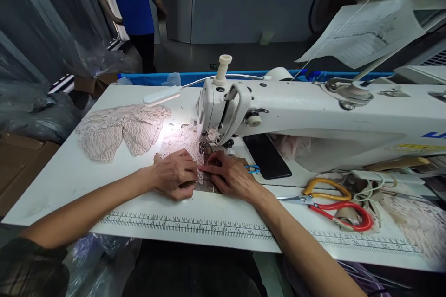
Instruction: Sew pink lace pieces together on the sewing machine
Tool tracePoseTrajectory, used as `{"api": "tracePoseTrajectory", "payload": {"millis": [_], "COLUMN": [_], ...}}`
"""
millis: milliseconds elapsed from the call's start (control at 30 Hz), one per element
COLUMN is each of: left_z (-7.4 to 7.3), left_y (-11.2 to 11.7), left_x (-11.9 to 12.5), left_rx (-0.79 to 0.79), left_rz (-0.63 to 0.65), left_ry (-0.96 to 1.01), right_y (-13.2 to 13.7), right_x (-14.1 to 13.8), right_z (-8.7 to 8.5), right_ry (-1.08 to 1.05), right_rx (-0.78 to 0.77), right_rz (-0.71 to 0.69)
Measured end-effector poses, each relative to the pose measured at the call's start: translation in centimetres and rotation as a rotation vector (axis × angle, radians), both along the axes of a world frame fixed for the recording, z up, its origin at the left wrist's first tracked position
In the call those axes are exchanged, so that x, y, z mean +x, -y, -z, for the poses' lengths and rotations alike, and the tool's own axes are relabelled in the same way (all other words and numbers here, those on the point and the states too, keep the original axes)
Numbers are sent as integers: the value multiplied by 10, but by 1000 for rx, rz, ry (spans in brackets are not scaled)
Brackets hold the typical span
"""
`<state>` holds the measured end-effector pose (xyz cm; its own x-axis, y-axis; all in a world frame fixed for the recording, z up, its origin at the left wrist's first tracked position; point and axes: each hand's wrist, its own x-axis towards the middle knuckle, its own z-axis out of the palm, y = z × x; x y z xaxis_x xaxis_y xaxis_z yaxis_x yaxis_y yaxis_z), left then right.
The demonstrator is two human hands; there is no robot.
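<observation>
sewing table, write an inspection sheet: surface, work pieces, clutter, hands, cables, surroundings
Surface: white table, ruler strip along near edge
Work pieces: lace piece at the sewing machine; lace pile to its left
Clutter: dark phone-like slab; scissors with orange and red handles
Hands: left hand on the lace piece; right hand at its right edge
Cables: flexible neck leads to white lamp
Surroundings: person in blue, plastic bags, cardboard box
</observation>
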<state>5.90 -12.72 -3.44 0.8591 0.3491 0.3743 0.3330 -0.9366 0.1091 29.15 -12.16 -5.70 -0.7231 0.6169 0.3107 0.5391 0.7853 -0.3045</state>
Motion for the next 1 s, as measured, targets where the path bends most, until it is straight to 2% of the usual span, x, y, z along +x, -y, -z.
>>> {"api": "tracePoseTrajectory", "payload": {"millis": [133,333,567,1000], "left_z": [3,9,12,18], "left_y": [-8,-6,-8,-14], "left_x": [-1,-5,-6,-7], "left_rx": [-15,-23,5,22], "left_rz": [17,3,-28,-69], "left_ry": [20,86,142,91], "right_y": [1,1,0,-3], "right_x": [0,0,-4,-10], "right_z": [-2,-1,-2,3], "right_ry": [31,33,149,201], "right_rx": [-18,-26,0,114], "right_rz": [12,40,102,188]}}
